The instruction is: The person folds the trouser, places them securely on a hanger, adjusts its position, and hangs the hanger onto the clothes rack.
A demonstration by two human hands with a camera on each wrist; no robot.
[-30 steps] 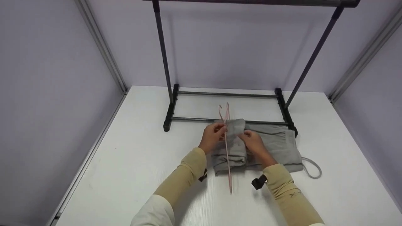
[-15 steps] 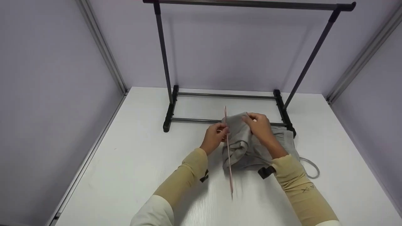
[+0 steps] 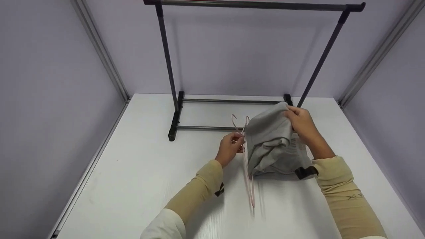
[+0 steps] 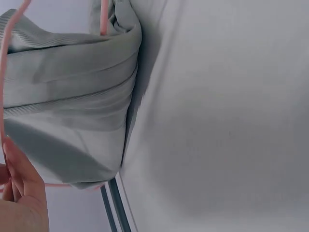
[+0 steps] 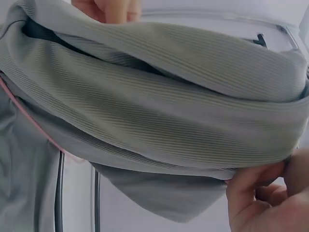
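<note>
My left hand (image 3: 229, 148) pinches a slim pink clothes hanger (image 3: 246, 166) just below its top, where two hook-like curves show. The hanger stands edge-on to the head view, its lower end toward me. Right beside it, my right hand (image 3: 302, 124) grips the upper edge of a pair of grey drawstring pants (image 3: 269, 127), pulled up and bunched. In the left wrist view, pink bars (image 4: 104, 17) show at the top and left of the grey cloth (image 4: 72, 72). Ribbed folds of the pants (image 5: 159, 111) fill much of the right wrist view.
A dark metal garment rack (image 3: 252, 4) stands at the back of the white table (image 3: 149, 172). Its lower bars (image 3: 212, 128) lie behind the hanger and pants. Pale walls (image 3: 59, 83) close in the sides and back. A black strap device (image 3: 306, 172) is on the right wrist.
My right hand has lifted the pants' edge up and to the right, and the cloth has spread into a raised bundle. My left hand still pinches the hanger, which has turned slightly.
</note>
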